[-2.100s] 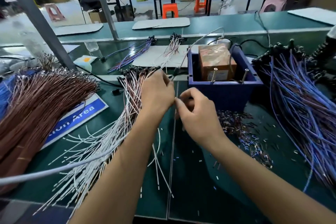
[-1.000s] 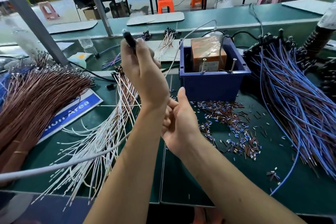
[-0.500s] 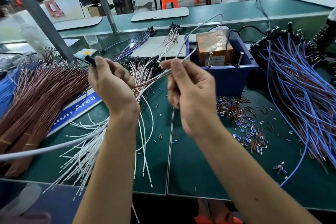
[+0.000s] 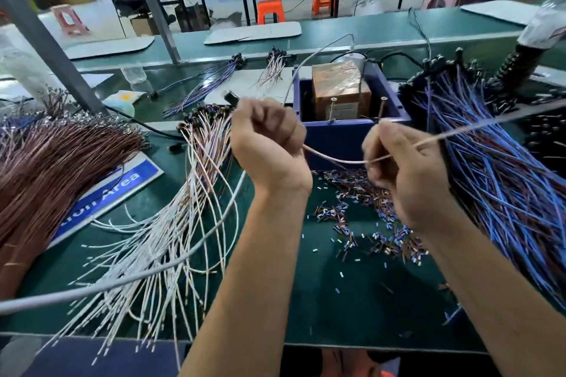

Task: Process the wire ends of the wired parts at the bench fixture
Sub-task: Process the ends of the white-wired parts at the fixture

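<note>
We read this as the feed step: one wired part is picked out and its wire is being drawn straight, ends not yet at the fixture (image 4: pixel 343 95), the brown block sitting in the blue bin (image 4: pixel 346 135). Left hand (image 4: pixel 269 147) hangs just left of the bin's front wall, grip closed into a fist round the part, black head (image 4: pixel 232 98) poking out of the top of the fist. Right hand (image 4: pixel 407 171) is in front of the bin's right corner, fingers curled, thumb and forefinger pinching the pinkish wire (image 4: pixel 337 159); the wire sags between the two hands and its free tail runs off, blurred, to the right of the bin, so we cannot tell where the tip is. Both wrists are raised off the tabletop (image 4: pixel 352 300), forearms coming up from the near edge. Next move, we judge: slide the right pinch out to the wire end and steer it into the fixture between the two upright pins; needs a short, stiff tip and slack kept low. Unprocessed white-wire pile (image 4: pixel 171 223) lies left of the bin, blue-wire pile (image 4: pixel 496 177) right of it, cut insulation scraps (image 4: pixel 367 217) in front of it.
</note>
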### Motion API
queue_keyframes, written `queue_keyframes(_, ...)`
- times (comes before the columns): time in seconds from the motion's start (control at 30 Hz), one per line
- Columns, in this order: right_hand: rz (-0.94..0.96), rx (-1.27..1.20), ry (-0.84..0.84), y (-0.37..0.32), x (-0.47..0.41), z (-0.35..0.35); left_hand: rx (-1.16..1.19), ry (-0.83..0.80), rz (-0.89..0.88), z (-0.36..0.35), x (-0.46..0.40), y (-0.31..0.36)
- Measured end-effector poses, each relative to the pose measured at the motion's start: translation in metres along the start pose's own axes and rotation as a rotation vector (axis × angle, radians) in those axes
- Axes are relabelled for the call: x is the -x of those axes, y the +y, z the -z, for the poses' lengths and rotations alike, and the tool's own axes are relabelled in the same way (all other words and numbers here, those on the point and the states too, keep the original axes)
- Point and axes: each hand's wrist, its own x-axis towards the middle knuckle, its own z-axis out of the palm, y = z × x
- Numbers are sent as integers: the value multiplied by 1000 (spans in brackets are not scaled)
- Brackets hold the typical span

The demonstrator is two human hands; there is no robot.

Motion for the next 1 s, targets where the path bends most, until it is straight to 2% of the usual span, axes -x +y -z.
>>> queue_keyframes(0.1,-119,45,-100,13,1,5,226,67,92,-10,-11,-7)
queue_keyframes(0.2,-198,-44,-165,17,-1,14,158,64,67,-7,-15,-17)
queue_keyframes(0.3,-226,-127,-182,16,-2,23,-109,-9,-34,9,-18,-29)
queue_keyframes(0.47,-292,-247,-223,16,-2,32,-681,-286,-252,38,-7,-51)
queue_keyframes(0.57,-263,-222,-144,18,-4,34,-989,-529,-436,48,-3,-57)
queue_keyframes(0.67,-233,-191,-60,21,-5,35,-1101,-699,-509,51,-2,-62)
queue_keyframes(0.77,-257,-215,-72,21,-5,35,-1151,-760,-481,54,1,-70)
queue_keyframes(0.87,-302,-266,-85,21,-5,39,-1133,-700,-347,60,3,-75)
queue_keyframes(0.93,-308,-258,-59,21,-5,43,-1036,-661,-159,62,5,-76)
queue_keyframes(1.0,-302,-271,-22,20,-6,44,-898,-695,69,60,8,-74)
